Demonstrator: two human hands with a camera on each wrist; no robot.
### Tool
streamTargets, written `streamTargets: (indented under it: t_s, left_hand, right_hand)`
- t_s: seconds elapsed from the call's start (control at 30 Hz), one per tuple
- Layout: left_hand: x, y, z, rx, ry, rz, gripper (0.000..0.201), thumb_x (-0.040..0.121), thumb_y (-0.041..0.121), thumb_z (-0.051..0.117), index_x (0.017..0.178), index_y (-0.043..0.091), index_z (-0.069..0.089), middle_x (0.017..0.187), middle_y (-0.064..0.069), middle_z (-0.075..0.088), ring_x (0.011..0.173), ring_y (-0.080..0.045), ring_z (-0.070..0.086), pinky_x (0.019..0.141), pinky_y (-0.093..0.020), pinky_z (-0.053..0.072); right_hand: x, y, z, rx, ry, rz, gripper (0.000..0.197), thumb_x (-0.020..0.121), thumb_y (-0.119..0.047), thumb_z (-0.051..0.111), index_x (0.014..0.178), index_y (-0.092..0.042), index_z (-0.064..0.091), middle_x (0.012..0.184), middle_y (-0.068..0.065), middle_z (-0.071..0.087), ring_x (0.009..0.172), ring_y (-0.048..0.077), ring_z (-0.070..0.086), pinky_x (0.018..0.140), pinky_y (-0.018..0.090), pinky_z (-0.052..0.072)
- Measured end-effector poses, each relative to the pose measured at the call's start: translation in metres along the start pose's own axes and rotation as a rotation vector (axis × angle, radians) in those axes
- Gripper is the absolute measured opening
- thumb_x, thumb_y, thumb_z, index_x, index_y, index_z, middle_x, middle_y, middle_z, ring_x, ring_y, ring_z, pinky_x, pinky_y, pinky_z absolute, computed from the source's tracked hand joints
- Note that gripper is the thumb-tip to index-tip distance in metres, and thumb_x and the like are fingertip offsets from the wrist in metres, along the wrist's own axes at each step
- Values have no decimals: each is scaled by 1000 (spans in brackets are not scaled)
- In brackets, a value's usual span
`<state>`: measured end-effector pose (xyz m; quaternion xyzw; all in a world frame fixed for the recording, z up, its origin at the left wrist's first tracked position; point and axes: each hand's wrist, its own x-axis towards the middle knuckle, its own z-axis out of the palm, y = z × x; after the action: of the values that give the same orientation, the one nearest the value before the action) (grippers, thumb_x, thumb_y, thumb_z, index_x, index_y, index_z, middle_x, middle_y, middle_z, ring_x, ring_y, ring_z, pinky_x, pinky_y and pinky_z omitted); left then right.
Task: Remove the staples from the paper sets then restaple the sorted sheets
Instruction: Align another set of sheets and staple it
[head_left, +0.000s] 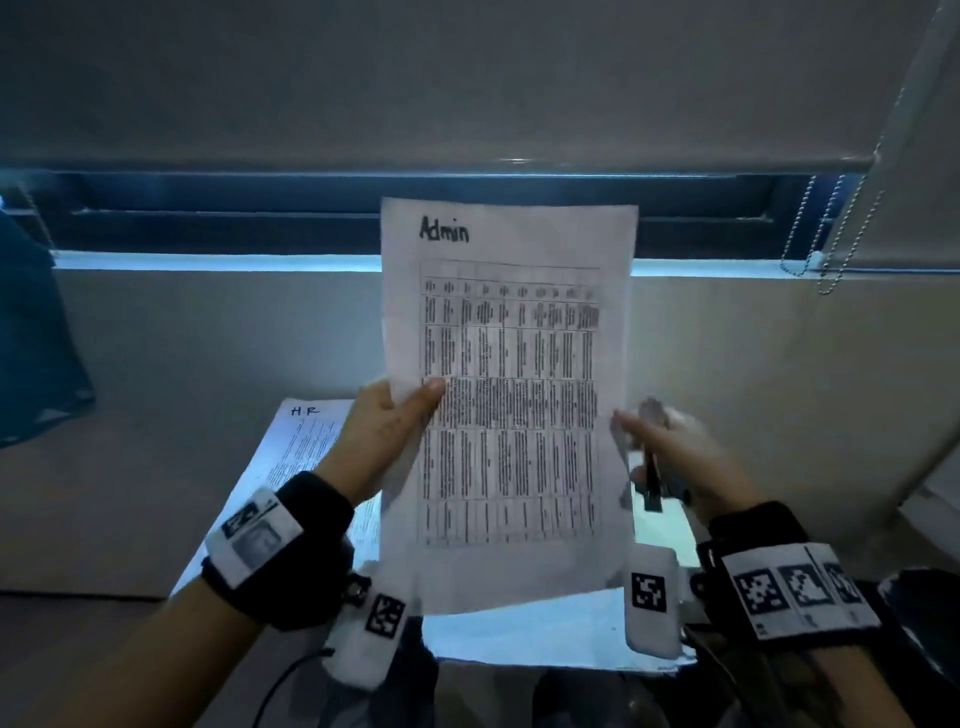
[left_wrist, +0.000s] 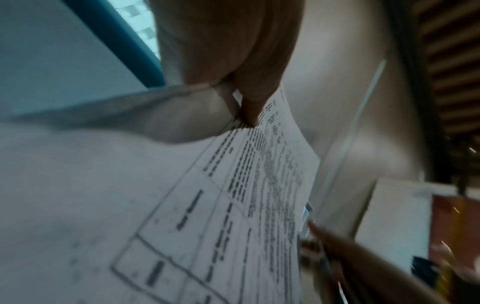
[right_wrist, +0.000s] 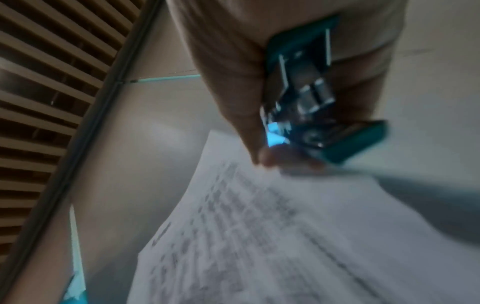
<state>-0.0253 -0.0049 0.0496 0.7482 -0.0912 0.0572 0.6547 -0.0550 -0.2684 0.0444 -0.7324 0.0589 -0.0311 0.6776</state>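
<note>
A paper set (head_left: 509, 374) headed "Admin", printed with a dense table, is held upright in front of me. My left hand (head_left: 395, 415) pinches its left edge, thumb on the front; the left wrist view shows the thumb (left_wrist: 249, 98) pressed on the sheet (left_wrist: 233, 205). My right hand (head_left: 670, 447) is at the paper's right edge, blurred, fingers curled round a teal stapler (right_wrist: 324, 98) with metal jaws, whose tip is close to the sheet (right_wrist: 259, 236). A second sheet marked "H.R" (head_left: 306, 441) lies flat on the surface below my left hand.
A window sill (head_left: 208, 260) and lowered blind run behind the paper. Bead chains (head_left: 831, 228) hang at the right. A dark teal cloth (head_left: 36, 338) is at the far left. More white paper (head_left: 519, 634) lies under the held set.
</note>
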Motion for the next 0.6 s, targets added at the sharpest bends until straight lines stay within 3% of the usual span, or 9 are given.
streamTargets:
  t_s: [0.07,0.13,0.23,0.3,0.37,0.43,0.53,0.6]
  left_hand:
    - [1,-7,-20,-47,24,-89,20,89,18,60,90,-2,64,87,-16,68,71,-20,65,70,-28,54]
    - [0,-23,-42,-44,-4,-205,14,90,9,56,95,-2,62,91,-14,67,71,-14,66,65,-19,54]
    - [-4,-56,-86,111,-74,-490,35,83,27,68,101,-3,62,91,-13,64,70,-19,60,59,-26,46]
    - [-11,-69,-116,150,-63,-630,30,82,18,70,99,-5,62,90,-17,68,67,-22,62,62,-31,50]
    - [-17,-74,-136,174,8,-648,16,84,1,63,97,-8,62,85,-17,69,66,-24,65,65,-33,55]
    - [-21,-77,-151,359,113,-614,2,84,-1,63,85,-2,63,78,-13,65,63,-22,61,58,-26,52]
    - [-18,-90,-168,494,187,-615,11,79,1,69,71,3,62,76,-13,64,62,-21,56,60,-25,44]
    - [-15,-100,-175,587,200,-662,25,76,5,74,62,7,52,63,-9,53,52,-18,44,48,-24,32]
  right_hand:
    - [-1,11,15,-181,-184,102,17,90,-12,57,75,-9,49,65,5,48,35,9,48,36,18,38]
    - [1,21,40,-261,-276,131,21,87,-5,55,70,-10,46,52,2,47,34,9,47,36,17,32]
    - [9,33,89,-224,-284,149,29,85,7,49,64,-11,41,50,4,42,31,7,44,33,15,32]
    - [17,41,123,-185,-291,191,26,86,8,47,67,-9,42,60,6,42,38,10,45,37,20,39]
    - [25,48,155,-182,-298,240,18,87,7,47,74,-6,45,65,7,46,47,13,46,45,25,43]
    - [34,54,184,-228,-290,260,18,85,7,48,73,-5,45,65,9,48,48,17,47,53,32,45]
    - [43,62,217,-300,-226,264,19,84,5,46,68,-7,44,67,11,52,50,21,51,57,36,49]
    - [45,66,230,-399,-194,240,20,84,2,47,67,-8,44,73,12,57,62,25,57,66,38,54]
